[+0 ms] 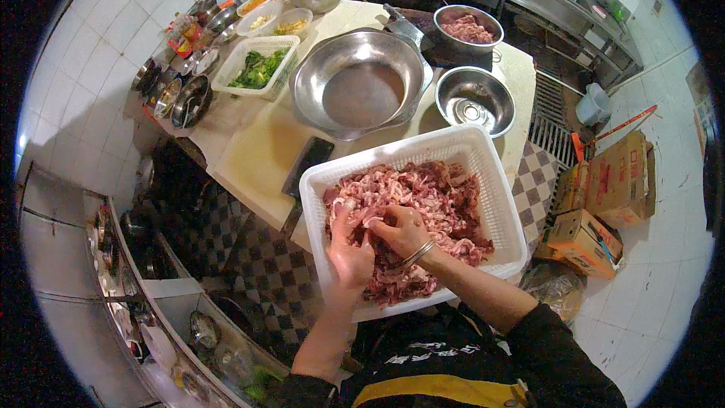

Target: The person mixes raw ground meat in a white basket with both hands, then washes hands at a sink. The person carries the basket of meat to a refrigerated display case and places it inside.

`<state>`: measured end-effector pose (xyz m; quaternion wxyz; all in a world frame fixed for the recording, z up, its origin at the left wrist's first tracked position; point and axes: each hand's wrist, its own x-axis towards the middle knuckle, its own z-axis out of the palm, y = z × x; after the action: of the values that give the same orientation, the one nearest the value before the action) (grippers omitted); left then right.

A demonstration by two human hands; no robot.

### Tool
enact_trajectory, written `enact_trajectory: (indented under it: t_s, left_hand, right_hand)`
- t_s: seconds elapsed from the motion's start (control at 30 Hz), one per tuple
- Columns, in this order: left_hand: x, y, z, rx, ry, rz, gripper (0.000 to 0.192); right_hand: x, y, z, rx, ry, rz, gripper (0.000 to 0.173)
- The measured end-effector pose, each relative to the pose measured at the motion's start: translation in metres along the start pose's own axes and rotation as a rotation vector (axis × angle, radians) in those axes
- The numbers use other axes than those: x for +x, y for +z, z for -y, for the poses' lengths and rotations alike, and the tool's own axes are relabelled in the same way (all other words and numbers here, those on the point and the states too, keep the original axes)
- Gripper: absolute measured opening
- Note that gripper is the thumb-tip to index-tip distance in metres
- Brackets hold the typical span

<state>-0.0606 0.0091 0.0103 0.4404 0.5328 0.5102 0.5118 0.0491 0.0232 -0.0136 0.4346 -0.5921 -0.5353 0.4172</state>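
A white plastic basket (507, 198) full of raw sliced meat (447, 198) lies right before me at the table's near edge. Both hands are in it, close together over the left half of the meat. My left hand (350, 249) has its palm partly turned up and its fingers on a piece of meat. My right hand (405, 232), with bangles at the wrist, pinches the same pale-pink piece between thumb and fingers. Behind the basket stand a large steel basin (362, 96) and a smaller steel bowl (476, 102). Another steel bowl (468, 28) farther back holds raw meat.
A black-bladed cleaver or similar flat tool (310, 164) lies left of the basket. A cleaver (403, 25) rests behind the basin. Leafy greens fill a white basket (257, 65); bowls and seasoning containers line the left edge. Cardboard boxes (617, 181) stand on the floor at right.
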Motion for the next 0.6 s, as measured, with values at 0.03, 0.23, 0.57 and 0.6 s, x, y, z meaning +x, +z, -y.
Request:
enact_trajectory:
  t_s: [0.03, 0.23, 0.57, 0.6]
  left_hand:
    - [-0.001, 0.000, 0.001, -0.015, -0.039, 0.011, 0.052]
    - [-0.005, -0.002, -0.001, 0.286, 0.156, 0.037, 0.053]
    - [0.012, -0.013, -0.003, -0.035, -0.055, 0.003, 0.044]
    - [0.015, -0.017, -0.003, -0.057, -0.178, 0.017, 0.048]
  right_hand:
    - [0.001, 0.003, -0.002, 0.025, 0.069, -0.012, 0.030]
    - [0.003, 0.009, -0.006, -0.053, 0.022, -0.065, 0.026]
    - [0.006, -0.001, 0.006, -0.117, -0.209, 0.022, 0.023]
    - [0.007, -0.005, 0.008, -0.166, -0.155, 0.126, 0.024]
